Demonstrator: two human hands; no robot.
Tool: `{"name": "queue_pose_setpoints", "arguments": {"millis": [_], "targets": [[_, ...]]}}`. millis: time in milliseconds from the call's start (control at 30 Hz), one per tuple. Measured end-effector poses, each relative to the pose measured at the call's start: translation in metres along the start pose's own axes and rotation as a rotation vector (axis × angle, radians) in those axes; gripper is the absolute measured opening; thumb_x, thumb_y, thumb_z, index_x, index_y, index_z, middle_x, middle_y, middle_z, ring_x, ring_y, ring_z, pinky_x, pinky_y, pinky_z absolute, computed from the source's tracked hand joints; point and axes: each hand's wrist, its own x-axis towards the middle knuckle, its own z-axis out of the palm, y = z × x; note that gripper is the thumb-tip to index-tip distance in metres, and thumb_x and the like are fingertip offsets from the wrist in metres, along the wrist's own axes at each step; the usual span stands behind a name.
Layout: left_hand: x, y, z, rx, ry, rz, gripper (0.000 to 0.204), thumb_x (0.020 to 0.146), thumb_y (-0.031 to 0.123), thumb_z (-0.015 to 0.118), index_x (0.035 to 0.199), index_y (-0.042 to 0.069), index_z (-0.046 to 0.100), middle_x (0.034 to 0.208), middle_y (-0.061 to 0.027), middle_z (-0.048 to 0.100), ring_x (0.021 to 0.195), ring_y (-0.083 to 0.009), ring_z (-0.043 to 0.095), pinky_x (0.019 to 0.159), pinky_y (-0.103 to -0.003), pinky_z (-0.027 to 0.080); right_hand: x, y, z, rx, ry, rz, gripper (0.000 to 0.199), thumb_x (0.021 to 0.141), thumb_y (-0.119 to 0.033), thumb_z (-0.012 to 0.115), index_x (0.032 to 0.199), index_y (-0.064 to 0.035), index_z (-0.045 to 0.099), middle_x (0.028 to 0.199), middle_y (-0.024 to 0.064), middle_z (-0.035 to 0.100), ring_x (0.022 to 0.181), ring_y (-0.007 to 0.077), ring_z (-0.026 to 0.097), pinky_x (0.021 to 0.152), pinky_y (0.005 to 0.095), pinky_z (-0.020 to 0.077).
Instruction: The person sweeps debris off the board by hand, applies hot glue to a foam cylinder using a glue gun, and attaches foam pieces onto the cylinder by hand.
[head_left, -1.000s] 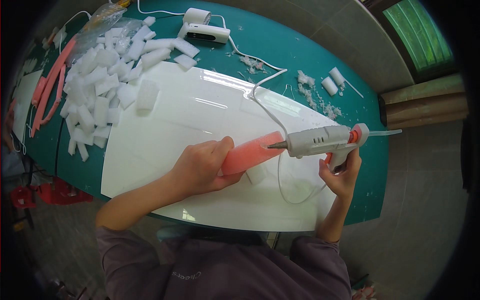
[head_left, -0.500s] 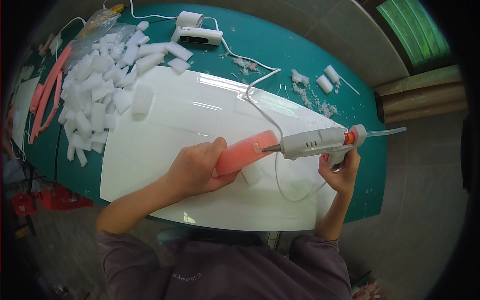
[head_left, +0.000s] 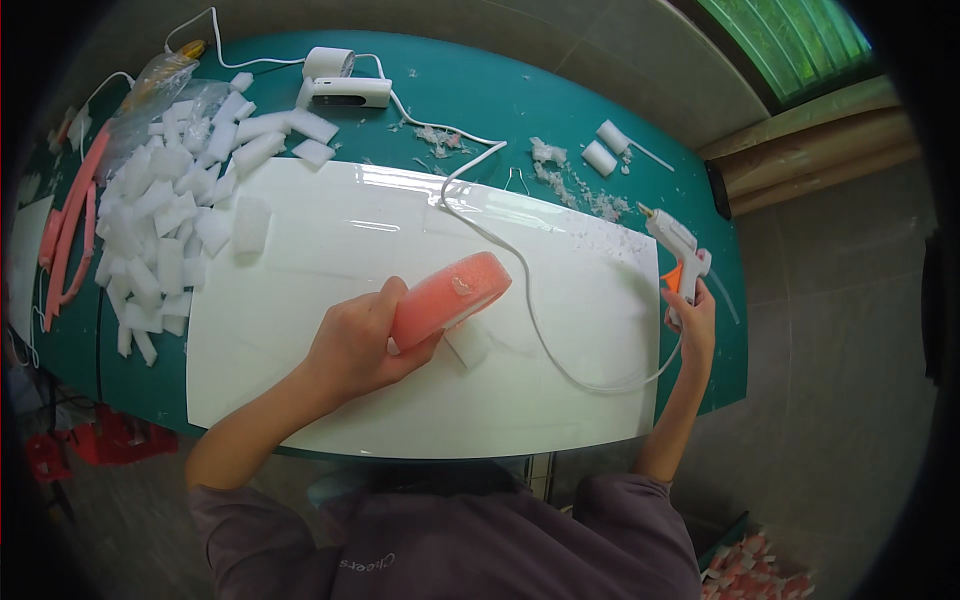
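My left hand (head_left: 358, 345) grips a pink foam strip (head_left: 452, 292), holding it tilted over the white board (head_left: 330, 240). A small white foam block (head_left: 468, 343) lies on the board just under the strip's near end. My right hand (head_left: 690, 322) holds a white glue gun (head_left: 676, 245) with an orange trigger at the board's right edge, nozzle pointing up and away. Its white cable (head_left: 520, 290) loops across the board behind the strip.
A pile of white foam blocks (head_left: 160, 230) covers the teal table (head_left: 520, 100) at the left, with pink strips (head_left: 70, 235) beyond it. A white device (head_left: 340, 85) sits at the far edge. Two white rolls (head_left: 605, 150) and foam crumbs lie at the back right.
My right hand has drawn the glue gun away from the pink strip's end to the board's right edge. The left hand has tilted the strip upward.
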Motion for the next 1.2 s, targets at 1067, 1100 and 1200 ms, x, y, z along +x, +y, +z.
{"name": "queue_pose_setpoints", "arguments": {"millis": [1067, 1100, 1200], "targets": [[-0.005, 0.001, 0.009, -0.037, 0.094, 0.078, 0.039, 0.072, 0.028, 0.062, 0.087, -0.001, 0.043, 0.058, -0.0156, 0.054, 0.055, -0.0315, 0.056, 0.051, -0.038, 0.045, -0.107, -0.27, 0.28, -0.624, -1.025, -1.593, 0.032, 0.072, 0.001, 0.058, 0.103, -0.0038, 0.053, 0.099, 0.013, 0.054, 0.095, 0.0287, 0.052, 0.08, 0.0354, 0.0438], [-0.004, 0.001, 0.01, -0.059, 0.089, 0.085, 0.038, 0.072, 0.028, 0.062, 0.087, -0.001, 0.043, 0.058, -0.0156, 0.054, 0.055, -0.0313, 0.056, 0.051, -0.038, 0.045, -0.108, -0.268, 0.299, -0.613, -1.051, -1.608, 0.033, 0.071, 0.002, 0.058, 0.104, -0.0037, 0.053, 0.099, 0.0129, 0.054, 0.095, 0.0287, 0.052, 0.08, 0.0361, 0.0437], [-0.007, -0.005, 0.014, -0.063, 0.109, 0.077, 0.037, 0.071, 0.027, 0.062, 0.087, -0.002, 0.043, 0.058, -0.0152, 0.054, 0.054, -0.0314, 0.056, 0.05, -0.039, 0.045, -0.125, -0.262, 0.357, -0.642, -1.155, -1.588, 0.035, 0.071, 0.005, 0.054, 0.104, -0.0039, 0.051, 0.099, 0.0129, 0.054, 0.096, 0.0292, 0.051, 0.079, 0.037, 0.0438]]}}
